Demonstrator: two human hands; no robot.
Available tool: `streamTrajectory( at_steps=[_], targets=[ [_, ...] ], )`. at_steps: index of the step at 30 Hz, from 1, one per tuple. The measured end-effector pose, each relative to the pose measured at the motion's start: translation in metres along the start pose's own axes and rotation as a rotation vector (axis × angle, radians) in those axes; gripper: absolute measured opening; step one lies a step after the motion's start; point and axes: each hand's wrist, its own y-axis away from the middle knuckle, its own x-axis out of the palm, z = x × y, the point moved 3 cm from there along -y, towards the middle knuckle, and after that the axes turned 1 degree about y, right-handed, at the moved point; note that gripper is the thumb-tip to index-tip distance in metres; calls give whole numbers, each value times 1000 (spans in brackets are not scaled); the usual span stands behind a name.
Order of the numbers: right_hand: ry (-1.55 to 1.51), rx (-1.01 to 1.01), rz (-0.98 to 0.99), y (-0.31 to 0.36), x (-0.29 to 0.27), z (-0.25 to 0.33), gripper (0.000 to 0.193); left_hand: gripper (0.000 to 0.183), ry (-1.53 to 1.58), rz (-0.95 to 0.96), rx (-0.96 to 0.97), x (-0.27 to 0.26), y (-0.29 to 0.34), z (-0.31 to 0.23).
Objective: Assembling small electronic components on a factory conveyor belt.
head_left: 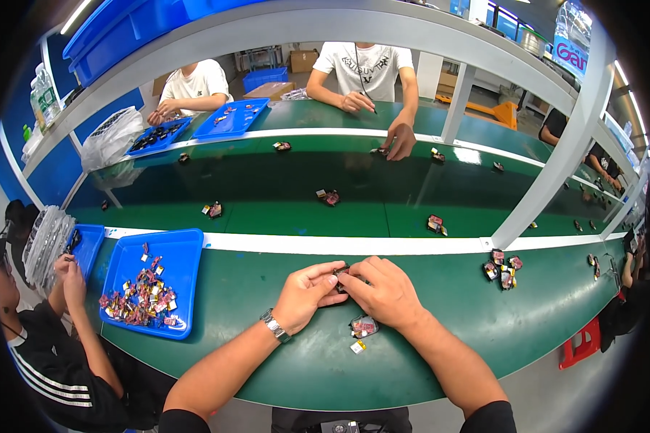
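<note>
My left hand (305, 294) and my right hand (384, 291) meet over the green bench top, fingers closed around a small dark electronic assembly (341, 280). My fingers cover most of it, so its details are hidden. Just below my hands, on the bench, lies another assembly (364, 327) with a dark housing and a reddish board. A small white-and-yellow battery (358, 347) lies right beside it, nearer to me. To the left stands a blue tray (195, 267) with a heap of small boards, wires and batteries inside.
Beyond a white rail (325, 244), a green conveyor belt (282, 224) carries scattered assemblies. More assemblies (503, 270) are clustered at the right, near a slanted grey post (556, 137). A co-worker (58, 346) sits close at my left; others work across the belt. A shelf beam crosses overhead.
</note>
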Motion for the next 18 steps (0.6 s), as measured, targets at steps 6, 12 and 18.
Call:
streamTrajectory(
  at_steps=[6, 12, 18],
  targets=[
    [-14, 51, 48, -2, 3, 3, 15, 36, -16, 11, -9, -2, 0, 2],
    [-230, 118, 88, -4, -5, -5, 18, 35, -61, 7, -21, -2, -1, 3],
    [-288, 171, 186, 3, -4, -11, 18, 35, -103, 33, -20, -3, -3, 6]
  ],
)
